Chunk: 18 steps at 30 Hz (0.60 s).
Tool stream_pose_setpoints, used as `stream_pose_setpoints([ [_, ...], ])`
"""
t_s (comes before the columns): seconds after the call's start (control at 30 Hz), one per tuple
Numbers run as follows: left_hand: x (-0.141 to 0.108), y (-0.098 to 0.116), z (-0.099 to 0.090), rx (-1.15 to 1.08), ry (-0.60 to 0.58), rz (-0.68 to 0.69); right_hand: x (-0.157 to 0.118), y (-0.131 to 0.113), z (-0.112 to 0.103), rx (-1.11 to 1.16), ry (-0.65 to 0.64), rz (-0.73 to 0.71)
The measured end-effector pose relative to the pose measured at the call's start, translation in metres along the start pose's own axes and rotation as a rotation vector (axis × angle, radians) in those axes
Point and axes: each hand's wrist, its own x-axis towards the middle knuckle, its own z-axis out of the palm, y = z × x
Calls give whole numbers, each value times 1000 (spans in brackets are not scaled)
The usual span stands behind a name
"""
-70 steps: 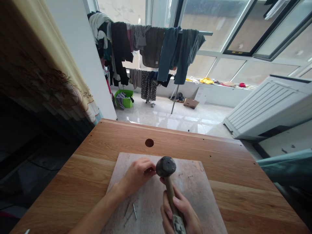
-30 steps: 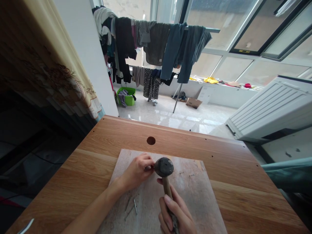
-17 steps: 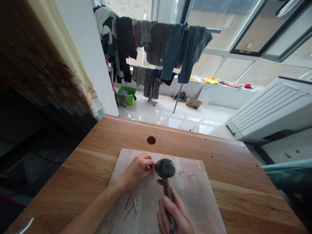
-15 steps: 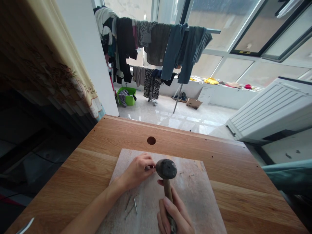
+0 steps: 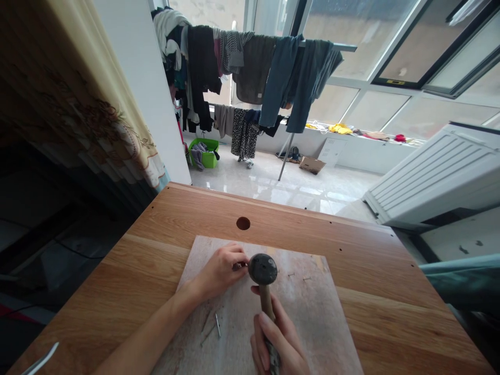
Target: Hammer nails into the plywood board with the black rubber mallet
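Note:
A hammer (image 5: 263, 269) with a dark, round-faced head and wooden handle is gripped in my right hand (image 5: 279, 336), over the middle of a pale, worn board (image 5: 308, 317). Close to the left side of its head, my left hand (image 5: 224, 265) rests low over the board with fingers pinched together. Whatever the fingertips hold is hidden by the fingers and hammer head. Right of the hammer, thin nails (image 5: 307, 278) project from the board. Several loose nails (image 5: 217, 325) lie on the board near my left forearm.
Under the board is a wooden tabletop (image 5: 136, 260) with a round hole (image 5: 242, 223) and small drilled holes. A curved metal object (image 5: 42, 359) shows at the lower left. Beyond the far edge stand a laundry rack (image 5: 287, 156), a green basket (image 5: 209, 159) and a white ribbed appliance (image 5: 433, 172).
The hammer head has shifted slightly left and tilted, its face now appearing rounder. My left hand keeps its pinch in nearly the same spot. The whole view has moved slightly.

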Motion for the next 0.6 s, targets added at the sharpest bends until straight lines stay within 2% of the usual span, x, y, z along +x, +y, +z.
stream_pose_setpoints([
  [0.13, 2, 3, -2, -30, -27, -40, 1, -2, -2, 39, -22, -2],
  [0.27, -7, 15, -21, -1, -78, -121, 0, -4, -3, 58, 7, -61],
  [0.33, -21, 26, -36, 72, -117, -173, 0, -6, -3, 73, 15, -72],
  [0.47, -65, 46, -56, 139, -325, -307, -1, -12, -6, 115, 15, -75],
  [0.6, -98, 52, -51, 263, -284, -331, -1, -17, -8, 148, 2, -84],
])
